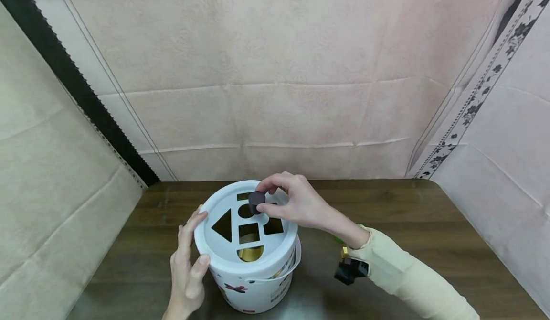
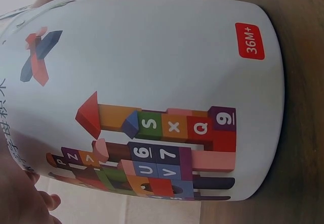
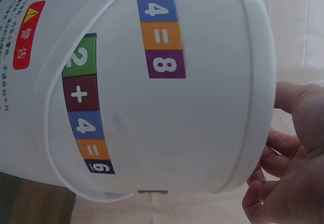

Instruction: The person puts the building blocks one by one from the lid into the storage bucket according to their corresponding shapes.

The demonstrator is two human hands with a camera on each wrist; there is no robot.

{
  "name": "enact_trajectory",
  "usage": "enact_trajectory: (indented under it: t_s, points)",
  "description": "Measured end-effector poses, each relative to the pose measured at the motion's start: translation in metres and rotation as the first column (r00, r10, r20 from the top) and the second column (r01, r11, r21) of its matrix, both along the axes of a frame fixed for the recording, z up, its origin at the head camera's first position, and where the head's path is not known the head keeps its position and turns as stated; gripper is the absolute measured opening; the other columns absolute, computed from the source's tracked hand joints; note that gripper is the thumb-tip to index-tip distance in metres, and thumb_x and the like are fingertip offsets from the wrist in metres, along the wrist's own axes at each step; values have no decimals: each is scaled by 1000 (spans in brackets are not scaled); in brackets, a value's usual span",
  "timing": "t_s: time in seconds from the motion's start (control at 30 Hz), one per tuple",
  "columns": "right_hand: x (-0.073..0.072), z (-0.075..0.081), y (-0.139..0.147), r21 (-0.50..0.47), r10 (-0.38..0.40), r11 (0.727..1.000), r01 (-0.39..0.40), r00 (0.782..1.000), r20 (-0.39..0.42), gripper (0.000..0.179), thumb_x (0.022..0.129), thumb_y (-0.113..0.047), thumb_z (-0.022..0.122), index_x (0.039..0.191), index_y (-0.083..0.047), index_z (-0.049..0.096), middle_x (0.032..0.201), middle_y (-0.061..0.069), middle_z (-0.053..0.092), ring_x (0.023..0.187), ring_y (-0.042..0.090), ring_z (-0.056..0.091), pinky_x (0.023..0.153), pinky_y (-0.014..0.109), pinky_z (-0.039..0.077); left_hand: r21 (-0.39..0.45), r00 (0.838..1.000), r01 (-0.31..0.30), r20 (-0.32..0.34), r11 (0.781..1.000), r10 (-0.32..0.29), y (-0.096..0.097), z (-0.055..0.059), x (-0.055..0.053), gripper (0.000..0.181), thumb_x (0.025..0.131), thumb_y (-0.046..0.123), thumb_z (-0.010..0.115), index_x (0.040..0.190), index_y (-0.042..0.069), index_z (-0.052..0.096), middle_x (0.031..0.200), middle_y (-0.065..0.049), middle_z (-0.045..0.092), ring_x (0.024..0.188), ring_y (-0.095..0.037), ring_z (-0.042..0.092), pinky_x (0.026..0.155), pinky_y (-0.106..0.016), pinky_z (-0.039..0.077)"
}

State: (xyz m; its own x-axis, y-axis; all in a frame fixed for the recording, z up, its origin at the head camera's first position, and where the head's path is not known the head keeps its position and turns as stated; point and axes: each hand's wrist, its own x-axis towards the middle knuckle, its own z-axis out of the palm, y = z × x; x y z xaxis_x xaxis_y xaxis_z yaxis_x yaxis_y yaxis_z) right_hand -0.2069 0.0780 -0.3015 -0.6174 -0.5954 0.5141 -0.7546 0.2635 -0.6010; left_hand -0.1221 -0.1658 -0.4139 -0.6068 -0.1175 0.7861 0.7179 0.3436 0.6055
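Head view: right hand [image 1: 296,205] pinches a dark block [image 1: 257,203] above the lid [image 1: 224,254]

Thumb and index fingertip grip the block at its sides. It overlaps the edge of a round opening [image 1: 243,211]; whether it touches the lid, I cannot tell. The left hand [image 1: 186,272], fingers spread, rests against the lid's rim, apparently steadying it.

The lid shows at least 6 openings, including a triangular opening [image 1: 223,226] and a square opening [image 1: 249,233]. Something yellow [image 1: 250,254] shows through the nearest.

The step in hand looks like lining up 1 block with its opening. The next move likely calls for matching the block's outline to a hole, turning it if needed, then letting go.

Beneath the lid, the white bucket [image 1: 258,297] stands upright on the wooden table [image 1: 365,200], its handle [image 3: 45,118] hanging beside printed sums. Pale cloth [image 1: 275,119] rises behind.
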Motion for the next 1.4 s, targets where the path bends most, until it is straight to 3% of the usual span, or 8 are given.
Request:
enact_trajectory:
  t_s: [0.27, 0.63, 1.4]
  points:
    - [-4, -3, -9, 36, 12, 999, -11, 1000, -22, 27, 80, -9, 83, 105, -5, 73, 99, 0, 72, 91, 15, 59, 81, 36, 46, -7, 1000, -1, 3, 1000, 1, 1, 0, 1, 56, 94, 32, 52, 140, -1, 54, 145, -18, 52, 136, -23, 47, 105, -74, 1]
    - [-5, -5, -16, 70, 9, 998, -9, 1000, 0, 28, 81, -11, 83, 106, -6, 73, 101, 0, 73, 93, 14, 60, 84, 38, 47, -6, 1000, -7, 18, 1000, 7, 1, 0, 1, 56, 95, 31, 52, 141, -1, 53, 146, -18, 51, 137, -23, 45, 105, -73, 0]
    - [-6, -7, -16, 45, 13, 999, -12, 1000, -12, 26, 81, -13, 83, 104, -4, 74, 100, 1, 73, 95, 17, 60, 88, 35, 47, -7, 1000, -6, 20, 1000, 6, 2, 1, 1, 56, 95, 32, 52, 140, -1, 53, 145, -18, 51, 137, -24, 46, 105, -72, -1]
